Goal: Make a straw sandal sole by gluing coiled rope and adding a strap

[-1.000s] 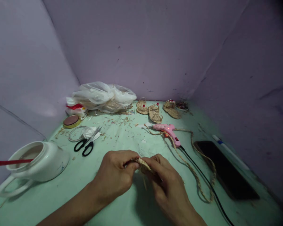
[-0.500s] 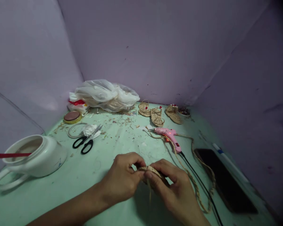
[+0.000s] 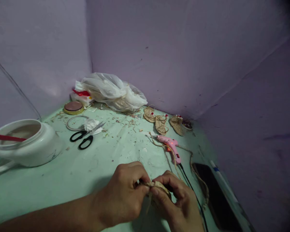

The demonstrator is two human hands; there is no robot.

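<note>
A small piece of braided straw cord (image 3: 161,185) is pinched between my two hands, low in the middle of the view. My left hand (image 3: 125,190) closes thumb and forefinger on its left end. With thumb and fingers, my right hand (image 3: 182,199) grips the right part; the fingers hide much of the piece. A thin loose strand hangs below it. Beyond my right hand lies a pink glue gun (image 3: 171,146), its small light glowing, with more braided cord (image 3: 192,161) running past it.
Several small woven straw slippers (image 3: 161,125) with red beads lie at the back. Black-handled scissors (image 3: 85,141), a white mug (image 3: 43,148) with a red stick, and a round tin (image 3: 73,108) stand left. A plastic bag (image 3: 113,91) sits behind; a dark phone (image 3: 212,190) lies right.
The view has tilted and turned, so the hands sit slightly lower in it and the phone has shifted. Both hands keep their pinch on the braided cord.
</note>
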